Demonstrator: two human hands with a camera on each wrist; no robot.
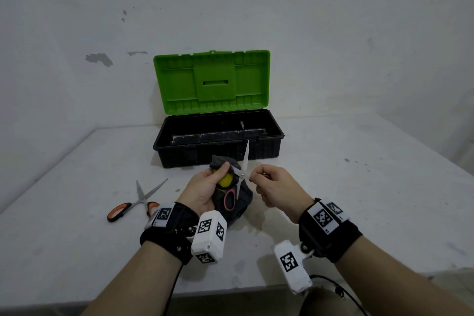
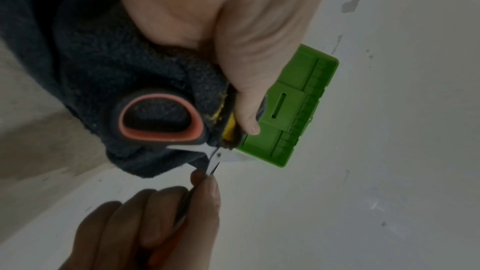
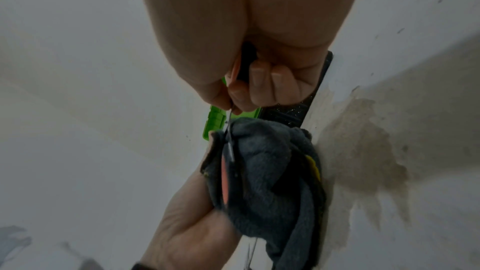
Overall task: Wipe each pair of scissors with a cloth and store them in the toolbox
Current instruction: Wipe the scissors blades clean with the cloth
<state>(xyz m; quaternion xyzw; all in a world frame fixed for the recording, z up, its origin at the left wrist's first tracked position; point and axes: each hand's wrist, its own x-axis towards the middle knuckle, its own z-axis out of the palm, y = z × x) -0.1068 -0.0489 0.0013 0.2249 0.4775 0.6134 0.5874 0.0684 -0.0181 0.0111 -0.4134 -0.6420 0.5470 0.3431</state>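
A pair of scissors (image 1: 246, 159) is held spread wide above the table, in front of the toolbox. My left hand (image 1: 205, 187) grips a dark grey cloth (image 1: 243, 199) with a yellow patch, thumb pressing it over one blade. The red-lined handle loop (image 2: 161, 118) lies against the cloth; the other blade points up and away. My right hand (image 1: 272, 185) is curled round the second handle (image 3: 245, 63). A second pair of scissors (image 1: 138, 202), orange-handled and open, lies on the table to the left. The toolbox (image 1: 278, 136) stands open, its green lid (image 1: 213, 79) upright.
The white table (image 1: 359, 187) meets a white wall behind the toolbox and a wall along its left side. The toolbox's black base holds a long inner tray. Cables hang from both wrist cameras over the table's near edge.
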